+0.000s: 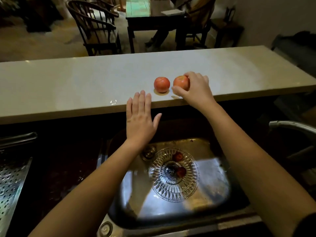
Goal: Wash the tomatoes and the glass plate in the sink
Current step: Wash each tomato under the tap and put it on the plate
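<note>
My right hand [195, 88] wraps its grip round one tomato [181, 82] on the pale worktop [68, 86], beside a second tomato [161, 84]; I judge I'm mid-transfer between worktop and sink. My left hand [139, 117] is spread flat, holding nothing. The cut-glass plate [173, 175] lies in the steel sink [213, 194], still needing a careful, slippery lift.

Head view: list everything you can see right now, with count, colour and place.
tomatoes: two, red-orange, side by side on the counter
counter: one, pale, behind the sink
glass plate: one, clear cut-glass, on the sink floor
sink: one, steel, below the counter
faucet: one, grey, right edge
perforated tray: one, metal, left
chairs: dark wood, beyond the counter
left hand: open, flat at the counter edge
right hand: gripping the right tomato
</note>
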